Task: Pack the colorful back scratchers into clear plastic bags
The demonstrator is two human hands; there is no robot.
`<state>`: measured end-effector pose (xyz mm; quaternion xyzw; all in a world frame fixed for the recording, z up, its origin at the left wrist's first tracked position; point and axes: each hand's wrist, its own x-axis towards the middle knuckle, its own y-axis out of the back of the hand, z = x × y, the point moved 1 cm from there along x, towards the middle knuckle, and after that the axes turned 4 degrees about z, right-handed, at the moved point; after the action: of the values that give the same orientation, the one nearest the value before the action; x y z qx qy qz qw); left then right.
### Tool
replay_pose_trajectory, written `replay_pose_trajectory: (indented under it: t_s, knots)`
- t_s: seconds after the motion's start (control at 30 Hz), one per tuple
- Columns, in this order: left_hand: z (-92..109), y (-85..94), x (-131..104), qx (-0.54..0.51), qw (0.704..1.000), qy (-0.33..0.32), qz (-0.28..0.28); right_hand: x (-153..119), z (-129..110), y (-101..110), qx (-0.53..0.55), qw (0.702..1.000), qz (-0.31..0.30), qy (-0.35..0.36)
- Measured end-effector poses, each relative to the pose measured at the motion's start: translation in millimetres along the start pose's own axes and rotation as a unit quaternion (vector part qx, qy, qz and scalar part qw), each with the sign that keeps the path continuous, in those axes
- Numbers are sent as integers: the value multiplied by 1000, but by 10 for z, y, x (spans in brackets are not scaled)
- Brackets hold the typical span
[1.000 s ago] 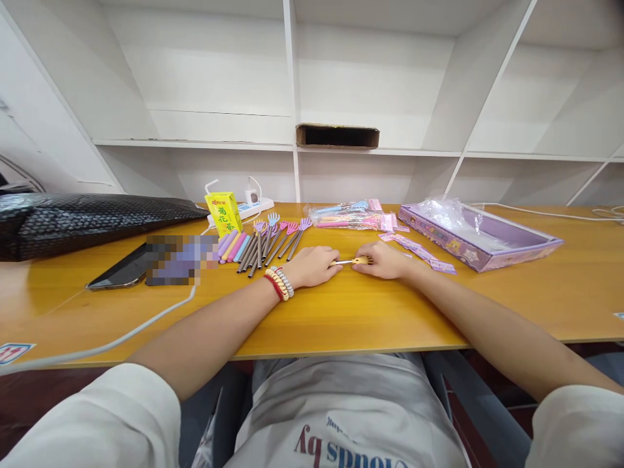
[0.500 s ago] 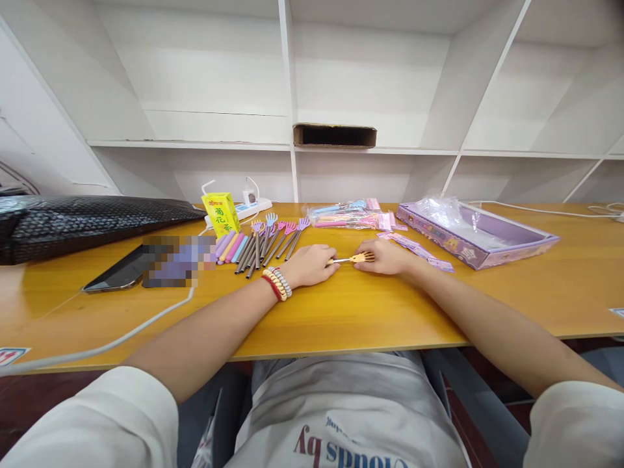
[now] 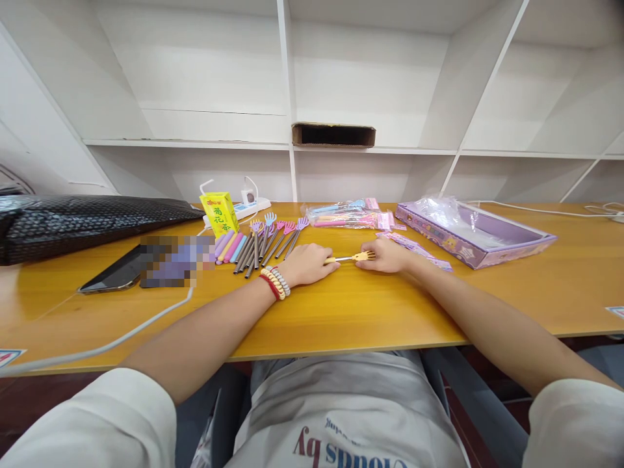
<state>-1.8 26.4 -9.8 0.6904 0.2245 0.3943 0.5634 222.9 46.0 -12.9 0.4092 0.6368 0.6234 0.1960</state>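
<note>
My left hand (image 3: 309,263) is closed on the yellow handle end of a small back scratcher (image 3: 346,259). At its other end, my right hand (image 3: 385,255) pinches the yellow claw-shaped head. A short metal rod shows between the two hands, just above the table. Left of my left hand lie several metal rods with coloured claw heads (image 3: 270,239), in blue, pink, purple and orange. Beside them is a row of coloured handle tubes (image 3: 230,247). Purple printed cards (image 3: 422,250) lie just right of my right hand.
Wrapped scratchers (image 3: 346,214) lie at the back. A purple box (image 3: 480,240) holding clear plastic stands at the right. At the left are a yellow drink carton (image 3: 219,213), a phone (image 3: 114,270), a white cable (image 3: 146,324) and a black bag (image 3: 88,224).
More of the yellow handle now shows beyond my left fingertips, which have shifted slightly left. My right hand still grips the claw head.
</note>
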Motion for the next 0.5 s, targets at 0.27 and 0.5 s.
replay_pose_trajectory:
  t_s: [0.27, 0.5]
  knots:
    - [-7, 11, -5, -14, 1000, -17, -7, 11, 122, 43, 60, 998, 18, -6]
    - [-20, -18, -5, -20, 1000, -22, 11, -10, 610, 184, -76, 952, 129, -267]
